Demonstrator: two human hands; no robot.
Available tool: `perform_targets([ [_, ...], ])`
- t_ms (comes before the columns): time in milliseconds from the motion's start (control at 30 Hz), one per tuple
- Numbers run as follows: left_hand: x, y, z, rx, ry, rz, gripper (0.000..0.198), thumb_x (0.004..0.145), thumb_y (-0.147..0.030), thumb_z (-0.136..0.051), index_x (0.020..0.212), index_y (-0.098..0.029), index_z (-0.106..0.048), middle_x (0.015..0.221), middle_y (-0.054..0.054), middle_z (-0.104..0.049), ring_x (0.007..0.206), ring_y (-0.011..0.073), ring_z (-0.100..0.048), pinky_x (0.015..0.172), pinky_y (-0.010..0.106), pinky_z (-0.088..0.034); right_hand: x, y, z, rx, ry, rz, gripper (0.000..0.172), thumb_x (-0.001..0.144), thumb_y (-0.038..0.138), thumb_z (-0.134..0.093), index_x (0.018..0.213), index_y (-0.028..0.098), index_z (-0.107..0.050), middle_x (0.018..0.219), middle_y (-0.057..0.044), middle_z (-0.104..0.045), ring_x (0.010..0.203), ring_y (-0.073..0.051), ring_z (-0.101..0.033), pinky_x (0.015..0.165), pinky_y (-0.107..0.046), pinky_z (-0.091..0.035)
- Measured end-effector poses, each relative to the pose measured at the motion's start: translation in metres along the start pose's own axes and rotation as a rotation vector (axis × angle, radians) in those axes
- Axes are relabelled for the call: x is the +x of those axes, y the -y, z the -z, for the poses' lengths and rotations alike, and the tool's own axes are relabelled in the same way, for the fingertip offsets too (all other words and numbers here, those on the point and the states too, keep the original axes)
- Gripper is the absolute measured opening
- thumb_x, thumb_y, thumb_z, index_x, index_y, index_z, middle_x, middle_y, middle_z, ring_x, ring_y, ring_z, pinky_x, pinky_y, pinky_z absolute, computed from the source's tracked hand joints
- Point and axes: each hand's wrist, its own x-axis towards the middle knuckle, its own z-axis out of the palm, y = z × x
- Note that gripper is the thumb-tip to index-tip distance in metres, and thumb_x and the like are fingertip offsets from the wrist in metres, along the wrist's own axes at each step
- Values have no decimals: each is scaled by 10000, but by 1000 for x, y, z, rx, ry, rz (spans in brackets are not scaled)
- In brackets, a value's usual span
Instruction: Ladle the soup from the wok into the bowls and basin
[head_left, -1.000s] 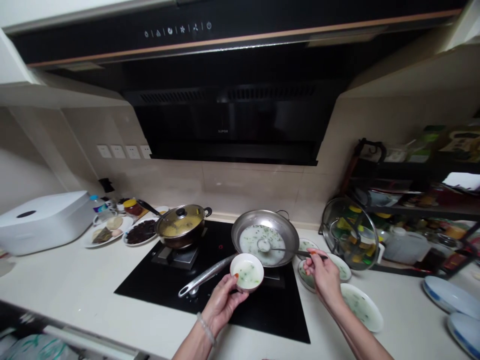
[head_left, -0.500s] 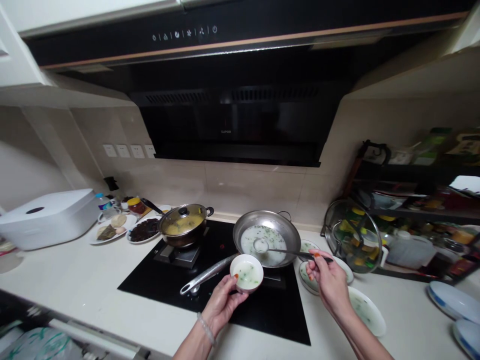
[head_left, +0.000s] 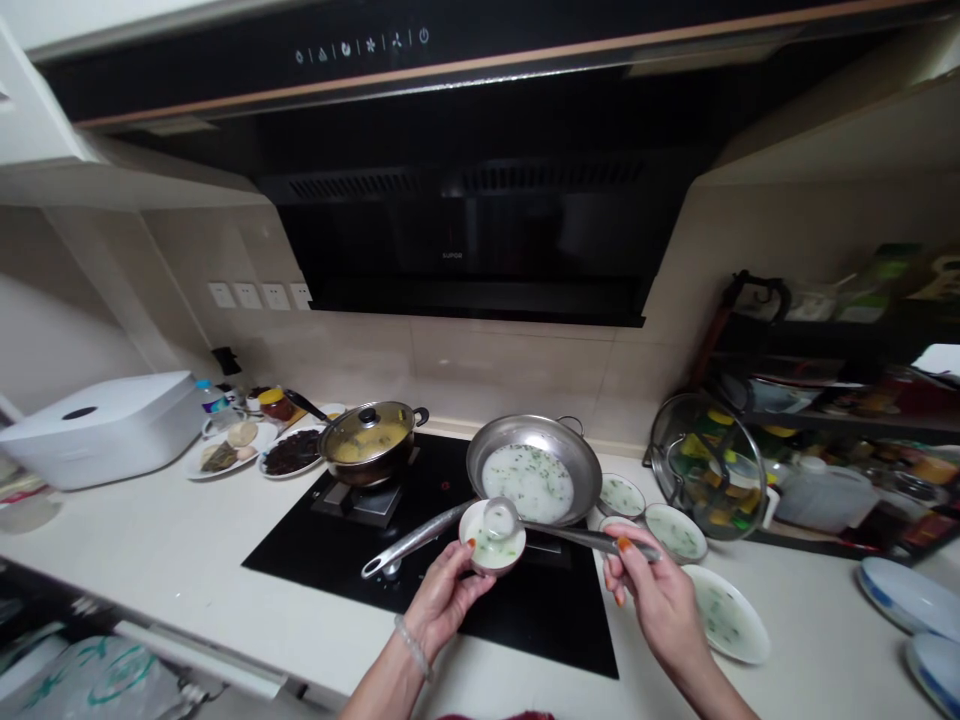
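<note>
Metal ladle (head_left: 559, 531), gripped by right hand (head_left: 658, 592), partly hides the bowl (head_left: 504, 571) (pinched in left hand (head_left: 445, 592)).

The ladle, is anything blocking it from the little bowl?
No, nothing visible is. The ladle, in the right hand, has its scoop over the little bowl that the left hand holds. The pan is beyond the bowl, not between them.

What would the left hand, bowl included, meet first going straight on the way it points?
Probably the steel pan, near its handle, just beyond the bowl in the left hand. Depth is unclear: the bowl may clear the rim, and the ladle over it could touch sooner.
</note>
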Motion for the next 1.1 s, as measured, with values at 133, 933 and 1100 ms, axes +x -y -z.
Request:
perform_targets([
  [133,0,0,0,-1,-11,-8,121,796,-131,-603,868,-120,-507,680,48,-629,595,173,-663,598,304,-580,-13,-4,3,-161,146,180,267,878,386,-490,1020,199,-618,615,-19,-570,504,-147,-541,448,-255,-450],
  [933,7,0,6,2,-29,-4,177,778,-134,-630,907,-123,-510,788,92,-661,655,202,-684,594,296,-584,47,-56,19,-256,-139,37,393,790,506,-506,993,180,-590,550,13,-547,454,-156,-515,434,-267,-411],
  [1100,7,-2,8,-1,-36,-8,160,792,-135,-613,907,-125,-502,780,88,-658,637,193,-680,588,295,-583,51,-66,15,-377,-119,83,378,786,474,-486,983,180,-619,549,3,-562,481,-167,-549,446,-268,-416],
])
